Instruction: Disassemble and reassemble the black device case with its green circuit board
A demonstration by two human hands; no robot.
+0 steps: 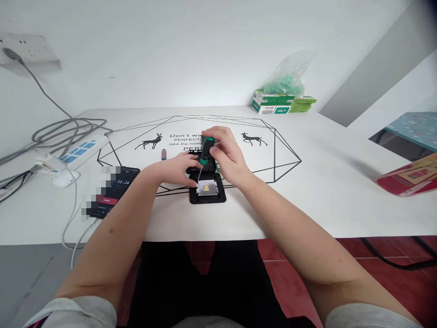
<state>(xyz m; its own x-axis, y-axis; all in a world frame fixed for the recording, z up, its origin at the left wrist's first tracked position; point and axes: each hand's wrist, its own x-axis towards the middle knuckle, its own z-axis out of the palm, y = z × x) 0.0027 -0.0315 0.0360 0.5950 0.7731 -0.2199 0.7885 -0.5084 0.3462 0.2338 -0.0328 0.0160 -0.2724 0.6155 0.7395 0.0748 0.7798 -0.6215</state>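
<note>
My right hand [227, 155] is closed around the green-and-black handle of a screwdriver [207, 150], which stands nearly upright. Its thin shaft slants down to the upper left corner of a silvery metal plate [212, 187] with a small gold-coloured square on it. That plate lies inside a black square housing [207, 199] near the table's front edge. Fingers stretched and apart, my left hand [175, 171] rests at the housing's left side, its thumb close to the screwdriver tip. Behind the plate is another black part [207, 167], partly covered by both hands.
A small screwdriver [164, 154] with a reddish handle lies left of my hands. Further left are a phone [118, 191], a power strip [80, 152] and coiled grey cable [68, 127]. Green-and-white boxes [273, 100] stand at the back; a red package [409, 177] sits right.
</note>
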